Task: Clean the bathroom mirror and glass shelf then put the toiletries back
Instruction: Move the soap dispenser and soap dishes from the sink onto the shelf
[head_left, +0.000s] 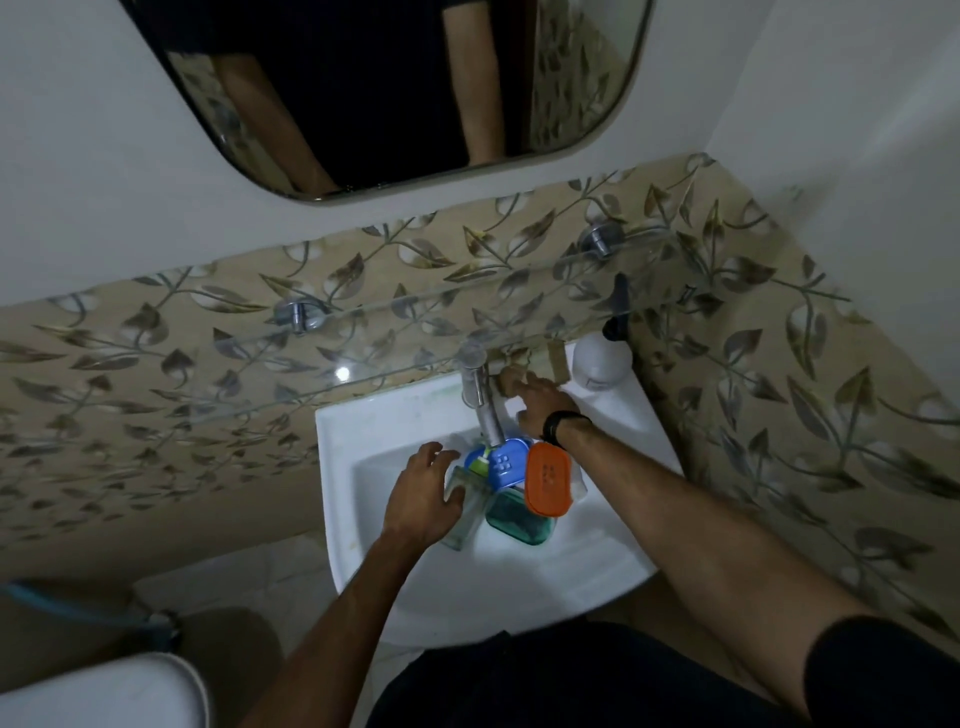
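Toiletries (511, 480) piled, r. hand (540, 402) blurred

A white sink (613, 561) hangs on a wall of leaf-patterned tiles (779, 364), with a chrome tap (483, 405) at its back. A white toilet (104, 696) sits lower left.

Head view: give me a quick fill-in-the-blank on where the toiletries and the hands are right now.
1. The orange soap case and the other toiletries lie in the ____.
2. The glass shelf above holds ____ toiletries.
3. The white spray bottle stands on the sink's back ____ corner.
4. The ____ hand wears a black wristband.

Missing words: sink; no; right; right
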